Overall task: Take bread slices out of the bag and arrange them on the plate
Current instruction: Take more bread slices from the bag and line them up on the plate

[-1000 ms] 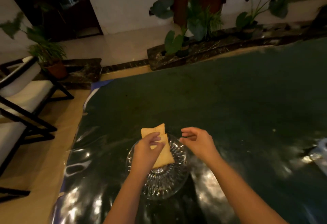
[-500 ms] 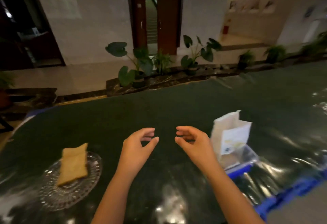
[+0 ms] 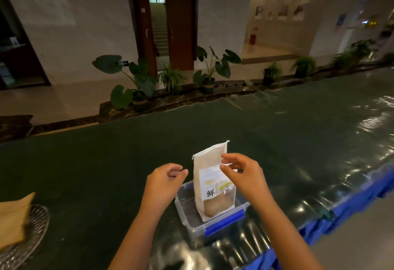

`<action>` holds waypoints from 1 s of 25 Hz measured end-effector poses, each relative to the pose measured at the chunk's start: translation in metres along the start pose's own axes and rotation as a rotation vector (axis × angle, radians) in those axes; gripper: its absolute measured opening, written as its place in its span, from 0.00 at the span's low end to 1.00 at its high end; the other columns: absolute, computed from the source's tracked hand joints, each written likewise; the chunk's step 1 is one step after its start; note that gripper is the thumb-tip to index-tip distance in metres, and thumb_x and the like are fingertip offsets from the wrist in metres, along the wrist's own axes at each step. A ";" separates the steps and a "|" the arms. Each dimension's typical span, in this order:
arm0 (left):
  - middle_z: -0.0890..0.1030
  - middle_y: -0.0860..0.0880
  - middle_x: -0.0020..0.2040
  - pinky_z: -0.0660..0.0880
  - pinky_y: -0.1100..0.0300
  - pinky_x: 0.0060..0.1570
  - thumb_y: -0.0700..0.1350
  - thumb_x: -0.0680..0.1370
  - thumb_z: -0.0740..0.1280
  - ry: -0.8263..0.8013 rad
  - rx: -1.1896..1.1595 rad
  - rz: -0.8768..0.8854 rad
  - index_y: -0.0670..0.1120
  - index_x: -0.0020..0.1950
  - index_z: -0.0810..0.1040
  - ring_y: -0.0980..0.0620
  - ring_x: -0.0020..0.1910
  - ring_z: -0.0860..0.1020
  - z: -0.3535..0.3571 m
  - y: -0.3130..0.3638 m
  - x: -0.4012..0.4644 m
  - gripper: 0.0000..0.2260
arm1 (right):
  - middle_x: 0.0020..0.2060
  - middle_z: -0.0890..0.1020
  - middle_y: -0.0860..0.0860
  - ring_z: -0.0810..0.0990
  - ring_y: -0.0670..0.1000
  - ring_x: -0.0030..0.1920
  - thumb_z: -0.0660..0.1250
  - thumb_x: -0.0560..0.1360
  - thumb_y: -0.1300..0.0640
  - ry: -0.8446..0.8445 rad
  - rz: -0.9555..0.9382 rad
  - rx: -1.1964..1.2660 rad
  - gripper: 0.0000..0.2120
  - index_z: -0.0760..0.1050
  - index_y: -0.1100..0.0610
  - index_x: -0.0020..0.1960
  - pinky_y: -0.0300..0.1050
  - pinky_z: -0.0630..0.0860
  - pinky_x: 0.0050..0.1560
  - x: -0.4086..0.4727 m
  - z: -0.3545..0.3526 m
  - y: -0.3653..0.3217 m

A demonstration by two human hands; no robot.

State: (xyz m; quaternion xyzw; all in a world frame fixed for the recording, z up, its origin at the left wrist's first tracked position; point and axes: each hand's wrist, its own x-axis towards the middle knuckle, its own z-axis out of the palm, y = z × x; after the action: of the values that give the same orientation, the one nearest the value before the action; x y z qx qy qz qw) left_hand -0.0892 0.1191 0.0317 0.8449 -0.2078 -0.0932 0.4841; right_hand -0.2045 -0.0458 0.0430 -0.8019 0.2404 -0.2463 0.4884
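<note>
A white paper bread bag [image 3: 210, 169] with a clear window stands upright in a clear plastic box [image 3: 187, 212] with a blue latch. Bread shows through the window near the bag's bottom. My right hand [image 3: 243, 174] hovers in front of the bag's upper right, fingers curled and apart, holding nothing. My left hand [image 3: 164, 181] is just left of the bag, fingers loosely curled, empty and not touching it. At the far left edge a glass plate [image 3: 32, 233] carries bread slices [image 3: 12, 218].
The table [image 3: 277, 137] has a dark green shiny plastic cover with a blue edge [image 3: 341, 212] on the right. Potted plants [image 3: 136, 86] line a stone ledge beyond the table's far edge.
My view swung right from the plate to the bag. Both hands let the slice rest on the plate and moved right, now flanking the bag.
</note>
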 end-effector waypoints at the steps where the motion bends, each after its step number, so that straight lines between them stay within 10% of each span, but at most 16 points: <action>1: 0.81 0.53 0.46 0.71 0.67 0.39 0.51 0.73 0.69 0.007 0.015 -0.016 0.50 0.53 0.79 0.63 0.41 0.76 0.008 0.002 0.011 0.11 | 0.47 0.82 0.47 0.80 0.41 0.45 0.70 0.71 0.58 0.015 0.001 -0.006 0.12 0.78 0.53 0.54 0.28 0.74 0.39 0.012 -0.008 0.005; 6: 0.80 0.56 0.40 0.77 0.57 0.43 0.58 0.71 0.67 0.005 0.190 -0.096 0.54 0.45 0.78 0.59 0.40 0.77 0.045 0.018 0.056 0.10 | 0.38 0.80 0.39 0.78 0.32 0.37 0.72 0.69 0.58 -0.005 0.025 -0.090 0.10 0.79 0.52 0.50 0.22 0.72 0.33 0.070 -0.034 0.027; 14: 0.79 0.53 0.35 0.74 0.59 0.34 0.62 0.69 0.66 0.097 0.611 -0.223 0.51 0.40 0.75 0.53 0.35 0.78 0.107 0.025 0.087 0.15 | 0.35 0.73 0.43 0.76 0.44 0.35 0.74 0.64 0.46 -0.223 0.060 -0.388 0.23 0.61 0.46 0.48 0.37 0.66 0.27 0.151 -0.011 0.076; 25: 0.77 0.51 0.28 0.63 0.62 0.24 0.47 0.70 0.65 0.271 0.674 -0.498 0.47 0.33 0.78 0.52 0.26 0.72 0.127 0.029 0.080 0.07 | 0.35 0.78 0.51 0.79 0.47 0.35 0.69 0.69 0.64 -0.547 0.110 -0.156 0.19 0.64 0.48 0.51 0.39 0.75 0.30 0.180 -0.025 0.115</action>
State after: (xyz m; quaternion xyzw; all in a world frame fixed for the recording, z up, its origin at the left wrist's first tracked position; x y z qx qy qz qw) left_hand -0.0702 -0.0279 -0.0052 0.9845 0.0487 -0.0223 0.1670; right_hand -0.0995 -0.2223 -0.0213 -0.8594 0.1610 0.0254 0.4845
